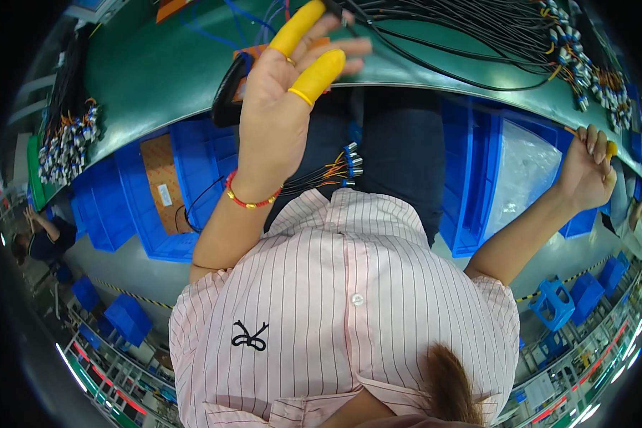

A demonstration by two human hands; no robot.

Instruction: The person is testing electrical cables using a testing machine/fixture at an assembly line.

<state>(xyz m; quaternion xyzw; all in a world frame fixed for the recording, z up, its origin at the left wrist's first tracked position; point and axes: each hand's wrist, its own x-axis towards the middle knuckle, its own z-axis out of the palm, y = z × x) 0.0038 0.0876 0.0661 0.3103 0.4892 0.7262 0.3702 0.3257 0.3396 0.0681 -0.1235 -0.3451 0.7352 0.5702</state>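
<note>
My left hand (282, 107) reaches over the green table (150, 64), yellow finger cots on its thumb and index finger. Its fingers are spread and partly blurred, and the index tip is beside a black cable end (333, 8). Out at the right table edge, my right hand (586, 167) has its fingers curled closed, with a yellow cot showing. What it grips, if anything, is hidden. Between the hands lies a bundle of black cables (442, 32) with metal connectors (574, 53) and orange wire ends. Another few connector-tipped cables (346, 167) rest on my lap.
Another cable bundle (68, 143) hangs over the left table edge. Near the left hand are a black object (228, 93) and blue wires (225, 32). Blue bins (157, 228) stand below the table on both sides, one holding clear plastic (521, 171). A blue stool (553, 303) stands behind right.
</note>
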